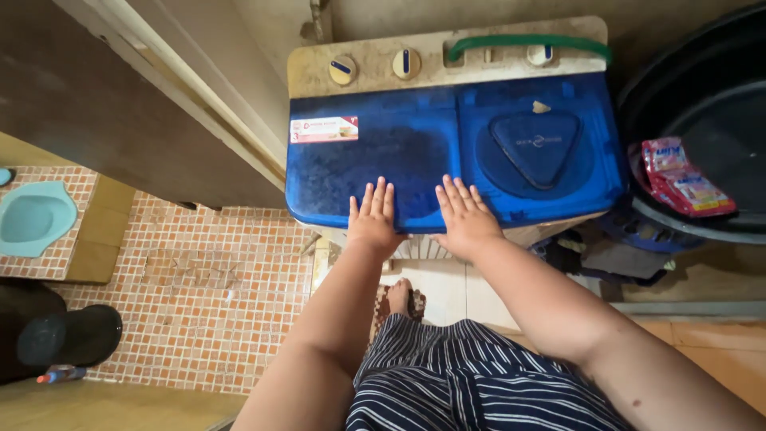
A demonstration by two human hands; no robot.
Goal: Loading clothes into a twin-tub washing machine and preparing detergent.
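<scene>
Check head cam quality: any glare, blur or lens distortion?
Head view: sharp overall, no motion blur on the left hand or right hand; wide-angle bending at the door edge; soft sheen, no harsh glare, on the blue washer lid; dark tub underexposed.

left hand (372,221): mine, bare, no ring or watch | right hand (465,218): bare, unadorned | arms: sleeveless to the frame edge | shorts (471,375): navy with thin white stripes | foot (399,297): bare
</scene>
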